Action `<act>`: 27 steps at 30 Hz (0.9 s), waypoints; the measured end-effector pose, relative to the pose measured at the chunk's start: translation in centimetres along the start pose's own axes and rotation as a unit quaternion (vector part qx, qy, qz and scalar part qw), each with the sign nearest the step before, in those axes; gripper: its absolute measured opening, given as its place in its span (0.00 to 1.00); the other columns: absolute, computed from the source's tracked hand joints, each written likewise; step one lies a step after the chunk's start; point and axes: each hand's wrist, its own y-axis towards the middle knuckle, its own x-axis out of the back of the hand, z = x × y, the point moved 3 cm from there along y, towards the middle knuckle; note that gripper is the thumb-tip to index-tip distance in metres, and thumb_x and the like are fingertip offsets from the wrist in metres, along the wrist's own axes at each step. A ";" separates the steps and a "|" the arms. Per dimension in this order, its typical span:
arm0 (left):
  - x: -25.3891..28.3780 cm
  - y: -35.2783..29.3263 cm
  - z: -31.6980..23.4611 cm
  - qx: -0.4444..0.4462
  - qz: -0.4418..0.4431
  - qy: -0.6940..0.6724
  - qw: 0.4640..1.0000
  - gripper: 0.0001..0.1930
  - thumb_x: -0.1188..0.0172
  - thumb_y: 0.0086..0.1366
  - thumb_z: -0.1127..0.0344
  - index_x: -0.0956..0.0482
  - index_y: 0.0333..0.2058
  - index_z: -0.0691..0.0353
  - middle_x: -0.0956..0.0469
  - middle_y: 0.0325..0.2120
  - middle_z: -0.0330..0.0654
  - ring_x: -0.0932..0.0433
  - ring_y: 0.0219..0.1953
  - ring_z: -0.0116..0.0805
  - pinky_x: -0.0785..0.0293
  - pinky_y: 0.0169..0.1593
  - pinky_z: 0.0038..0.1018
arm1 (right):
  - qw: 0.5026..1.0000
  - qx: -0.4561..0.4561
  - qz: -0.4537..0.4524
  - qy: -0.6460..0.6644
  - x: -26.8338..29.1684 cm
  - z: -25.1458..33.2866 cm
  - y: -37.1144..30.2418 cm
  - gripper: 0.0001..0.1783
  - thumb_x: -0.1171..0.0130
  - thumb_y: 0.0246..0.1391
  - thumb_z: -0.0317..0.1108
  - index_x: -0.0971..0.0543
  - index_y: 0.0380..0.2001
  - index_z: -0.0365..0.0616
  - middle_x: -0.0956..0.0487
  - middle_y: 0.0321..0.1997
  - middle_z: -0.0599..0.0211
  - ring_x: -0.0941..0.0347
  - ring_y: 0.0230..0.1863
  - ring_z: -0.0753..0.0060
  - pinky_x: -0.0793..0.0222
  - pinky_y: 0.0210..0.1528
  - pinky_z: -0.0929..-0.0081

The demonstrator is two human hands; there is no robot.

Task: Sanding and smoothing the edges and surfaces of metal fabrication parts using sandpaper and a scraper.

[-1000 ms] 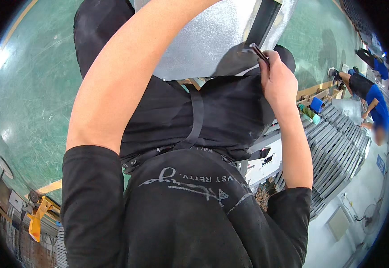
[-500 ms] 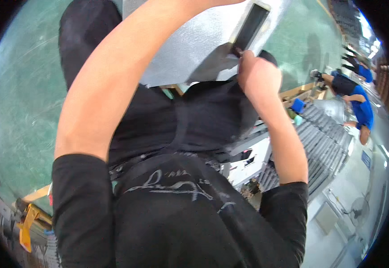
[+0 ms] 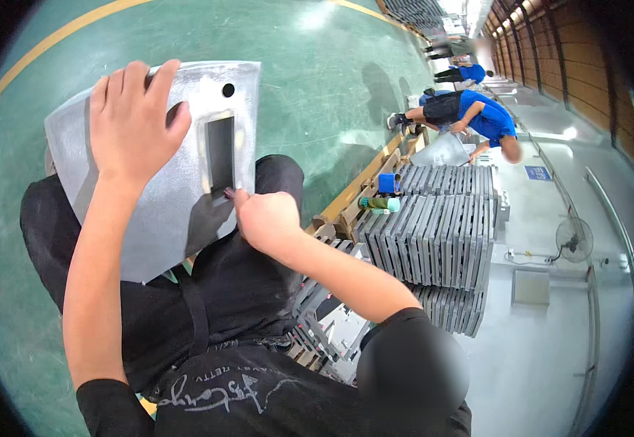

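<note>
Across my thighs rests a grey metal panel (image 3: 160, 207) with a long rectangular slot, a small round hole and pale patches around the slot. My left hand (image 3: 131, 124) lies on the panel's upper left part, its fingers stretched out over the surface near the far edge. At the slot's near end is my right hand (image 3: 269, 222), closed in a pinch. From its fingertips pokes a small dark reddish piece (image 3: 230, 193), touching the slot's near corner; its kind is too small to make out.
Stacks of grey panels (image 3: 426, 237) stand on wooden pallets to the right, with a green bottle (image 3: 379, 205) and a blue box (image 3: 389, 183) beside them. Beyond, a person in a blue shirt (image 3: 488, 116) bends over another panel. A wall fan (image 3: 574, 239) hangs at far right.
The view has swung, so the whole panel and my left hand now show; that hand was cut off before. My right hand stays pinched at the slot's near end.
</note>
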 end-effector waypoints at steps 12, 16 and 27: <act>1.0 0.8 -0.3 0.016 0.016 -0.003 1.000 0.25 0.35 0.57 0.56 0.22 0.54 0.52 0.28 0.40 0.41 0.28 0.48 0.41 0.36 0.60 0.40 | 0.996 -0.045 0.068 0.030 0.1 0.0 0.4 0.10 0.48 0.60 0.35 0.24 0.42 0.46 0.17 0.23 0.62 0.17 0.27 0.55 0.29 0.31 0.58; 0.6 0.8 -0.3 0.018 0.034 0.000 0.999 0.25 0.34 0.56 0.57 0.22 0.54 0.53 0.28 0.41 0.41 0.28 0.49 0.41 0.36 0.60 0.40 | 0.999 -0.035 -0.020 0.000 -1.1 0.2 0.6 0.07 0.45 0.55 0.34 0.26 0.37 0.47 0.19 0.20 0.67 0.18 0.24 0.58 0.34 0.31 0.58; 1.0 0.9 -0.5 0.025 0.034 0.010 0.999 0.27 0.33 0.55 0.57 0.22 0.55 0.52 0.27 0.42 0.42 0.27 0.49 0.43 0.36 0.61 0.41 | 0.997 -0.033 0.061 0.036 0.3 1.4 2.4 0.06 0.42 0.52 0.31 0.20 0.31 0.40 0.16 0.24 0.57 0.16 0.27 0.57 0.23 0.27 0.62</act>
